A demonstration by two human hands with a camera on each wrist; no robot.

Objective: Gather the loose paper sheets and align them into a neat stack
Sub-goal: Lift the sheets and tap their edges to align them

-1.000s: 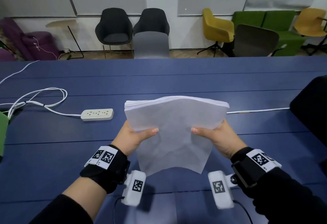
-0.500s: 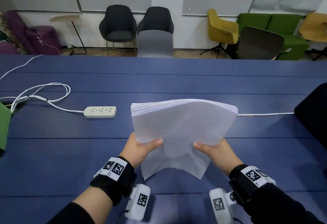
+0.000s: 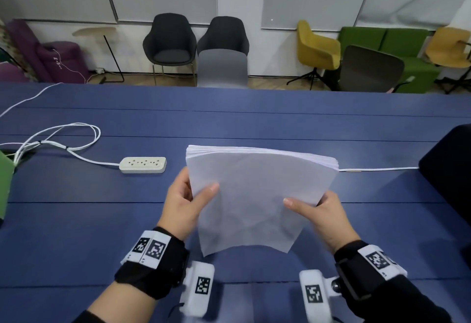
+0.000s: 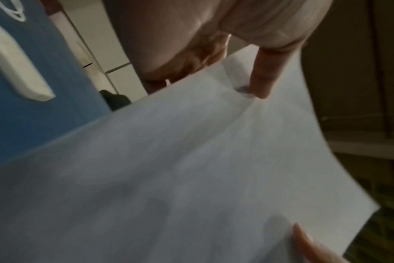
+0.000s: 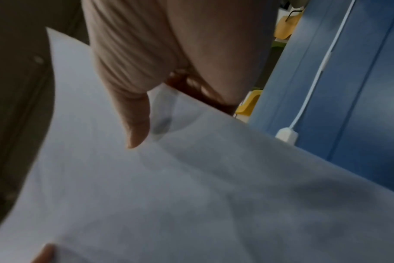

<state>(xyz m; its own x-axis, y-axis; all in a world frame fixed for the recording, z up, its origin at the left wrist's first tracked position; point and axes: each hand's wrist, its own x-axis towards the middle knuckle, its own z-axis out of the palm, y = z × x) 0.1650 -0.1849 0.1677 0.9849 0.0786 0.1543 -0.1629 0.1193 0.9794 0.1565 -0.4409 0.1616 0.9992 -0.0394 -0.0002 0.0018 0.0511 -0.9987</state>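
A thick stack of white paper sheets point(image 3: 257, 195) is held above the blue table point(image 3: 76, 220), bowed upward, its far edges nearly flush. My left hand point(image 3: 186, 200) grips its left side, thumb on top and fingers underneath. My right hand point(image 3: 323, 213) grips the right side the same way. In the left wrist view the paper point(image 4: 169, 169) fills the frame with my thumb pressing on it. The right wrist view shows the paper point(image 5: 191, 195) under my right thumb. The fingers beneath the stack are hidden.
A white power strip point(image 3: 143, 164) with a looped cable point(image 3: 63, 139) lies left of the stack. A thin white cable point(image 3: 377, 169) runs right toward a dark object point(image 3: 448, 169) at the table's right edge. Chairs point(image 3: 221, 65) stand beyond the far edge.
The stack has dropped slightly and moved a little right. Both hands have shifted their hold along its sides, the left hand now higher up. The sheet edges look more even.
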